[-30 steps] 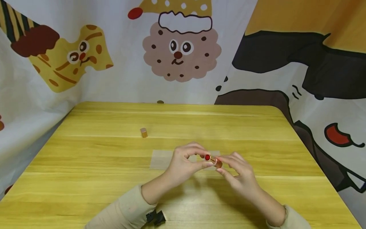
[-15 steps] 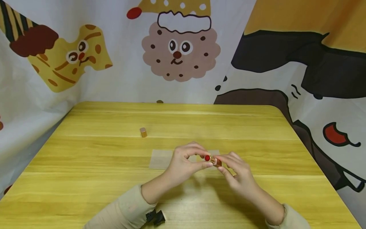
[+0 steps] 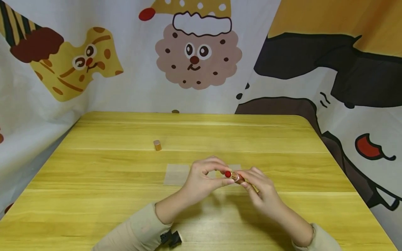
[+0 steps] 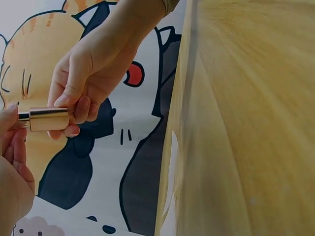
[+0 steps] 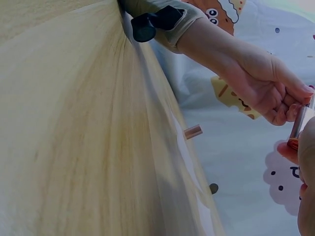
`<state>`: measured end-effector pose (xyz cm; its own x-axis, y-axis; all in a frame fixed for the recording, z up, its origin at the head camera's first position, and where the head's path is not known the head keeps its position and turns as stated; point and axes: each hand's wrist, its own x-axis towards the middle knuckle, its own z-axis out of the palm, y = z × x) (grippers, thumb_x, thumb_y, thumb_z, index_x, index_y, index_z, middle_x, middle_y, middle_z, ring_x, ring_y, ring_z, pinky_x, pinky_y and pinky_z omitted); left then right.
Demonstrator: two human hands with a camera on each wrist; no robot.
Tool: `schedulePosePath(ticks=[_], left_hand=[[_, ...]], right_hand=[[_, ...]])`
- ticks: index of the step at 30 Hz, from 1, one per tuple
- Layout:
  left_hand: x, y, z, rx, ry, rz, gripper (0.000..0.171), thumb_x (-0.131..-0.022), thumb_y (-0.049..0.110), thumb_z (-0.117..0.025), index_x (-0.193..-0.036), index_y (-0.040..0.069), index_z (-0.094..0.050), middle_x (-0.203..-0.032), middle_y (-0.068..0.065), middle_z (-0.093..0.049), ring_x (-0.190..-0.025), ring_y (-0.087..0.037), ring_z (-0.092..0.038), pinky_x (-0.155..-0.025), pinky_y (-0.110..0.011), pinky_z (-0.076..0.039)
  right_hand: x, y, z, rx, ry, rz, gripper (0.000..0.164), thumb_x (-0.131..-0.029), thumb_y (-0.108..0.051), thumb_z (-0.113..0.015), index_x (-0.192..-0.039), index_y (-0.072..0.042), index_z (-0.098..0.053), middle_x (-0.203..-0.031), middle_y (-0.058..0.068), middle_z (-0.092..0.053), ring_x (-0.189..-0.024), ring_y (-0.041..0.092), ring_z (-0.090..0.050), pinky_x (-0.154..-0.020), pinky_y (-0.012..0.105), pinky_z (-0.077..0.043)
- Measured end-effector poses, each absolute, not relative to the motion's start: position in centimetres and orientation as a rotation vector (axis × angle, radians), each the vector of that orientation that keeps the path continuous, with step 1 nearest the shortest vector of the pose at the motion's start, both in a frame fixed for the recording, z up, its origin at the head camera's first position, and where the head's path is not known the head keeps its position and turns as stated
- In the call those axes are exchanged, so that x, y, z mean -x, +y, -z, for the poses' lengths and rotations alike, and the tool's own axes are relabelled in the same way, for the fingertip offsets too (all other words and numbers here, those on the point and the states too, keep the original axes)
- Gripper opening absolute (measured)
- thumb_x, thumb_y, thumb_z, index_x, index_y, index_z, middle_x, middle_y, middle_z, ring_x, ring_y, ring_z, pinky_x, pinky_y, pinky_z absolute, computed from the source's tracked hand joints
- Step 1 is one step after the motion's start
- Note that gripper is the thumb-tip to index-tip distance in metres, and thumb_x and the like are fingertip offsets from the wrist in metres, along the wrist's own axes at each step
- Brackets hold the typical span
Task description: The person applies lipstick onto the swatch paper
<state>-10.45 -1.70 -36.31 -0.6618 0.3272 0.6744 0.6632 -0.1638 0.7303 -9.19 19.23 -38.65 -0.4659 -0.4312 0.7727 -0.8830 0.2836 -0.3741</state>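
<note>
A lipstick (image 3: 238, 178) with a shiny copper-gold case is held between both hands above the table, its red tip (image 3: 228, 174) showing and pointing left. My left hand (image 3: 203, 179) pinches the narrow gold collar near the red end with thumb and index finger. From the other side, my right hand (image 3: 263, 188) grips the wider base between thumb and fingers. The left wrist view shows the case (image 4: 49, 119) spanning the two hands. At the right border of the right wrist view, the lipstick (image 5: 302, 123) is partly cut off.
A copper-coloured cap (image 3: 157, 145) stands on the wooden table (image 3: 103, 174), beyond the hands to the left. Under the hands lies a pale thin sheet (image 3: 176, 174), partly covered by them. Behind the table hangs a cartoon-print curtain (image 3: 132, 94). A black device (image 3: 171, 238) sits at the left cuff.
The right thumb and fingers have shifted slightly on the lipstick base, which has turned a little. The left hand stays nearly still, and the cap has not moved.
</note>
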Motion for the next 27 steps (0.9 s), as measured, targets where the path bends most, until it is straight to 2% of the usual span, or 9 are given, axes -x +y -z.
schedulePosePath(ticks=[9,15,19,22,27], left_hand=[[10.3,-1.6,36.2,1.161,-1.814,1.89,0.017,-0.071,-0.002,-0.082,-0.085,0.0,-0.072,-0.087,-0.008,-0.069,-0.085,-0.016,-0.063,-0.081,-0.036,-0.053],[10.3,-1.6,36.1,1.176,-1.794,1.886,0.018,-0.071,-0.003,-0.082,-0.086,-0.001,-0.072,-0.088,-0.009,-0.069,-0.084,-0.016,-0.063,-0.08,-0.036,-0.053],[10.0,-1.7,35.3,1.172,-1.788,1.892,0.019,-0.068,-0.009,-0.081,-0.084,-0.004,-0.071,-0.085,-0.012,-0.068,-0.083,-0.016,-0.063,-0.079,-0.036,-0.053],[10.0,-1.7,35.2,1.162,-1.793,1.894,0.02,-0.067,-0.011,-0.08,-0.084,-0.005,-0.07,-0.084,-0.013,-0.068,-0.083,-0.017,-0.063,-0.079,-0.037,-0.053],[10.4,-1.6,36.3,1.147,-1.806,1.899,0.019,-0.07,-0.004,-0.082,-0.086,-0.002,-0.072,-0.087,-0.01,-0.069,-0.085,-0.017,-0.064,-0.083,-0.038,-0.052]], right_hand=[[9.3,19.3,38.7,-1.207,-2.001,-1.121,0.031,-0.1,-0.019,-0.05,-0.114,0.004,-0.065,-0.105,0.011,-0.07,-0.076,0.013,-0.053,-0.066,0.019,-0.041],[9.2,19.4,38.7,-1.21,-2.02,-1.174,0.034,-0.1,-0.021,-0.051,-0.118,0.005,-0.064,-0.109,0.01,-0.069,-0.082,0.015,-0.056,-0.071,0.022,-0.044],[9.1,19.4,38.7,-1.212,-2.035,-1.225,0.036,-0.099,-0.022,-0.052,-0.12,0.006,-0.061,-0.112,0.008,-0.068,-0.083,0.014,-0.055,-0.07,0.021,-0.045],[9.1,19.5,38.8,-1.202,-2.024,-1.246,0.038,-0.098,-0.023,-0.055,-0.121,0.007,-0.061,-0.111,0.007,-0.068,-0.083,0.014,-0.054,-0.071,0.02,-0.045],[9.1,19.3,38.7,-1.16,-1.973,-1.254,0.039,-0.092,-0.025,-0.064,-0.115,0.007,-0.064,-0.106,0.008,-0.069,-0.081,0.014,-0.055,-0.067,0.021,-0.045]])
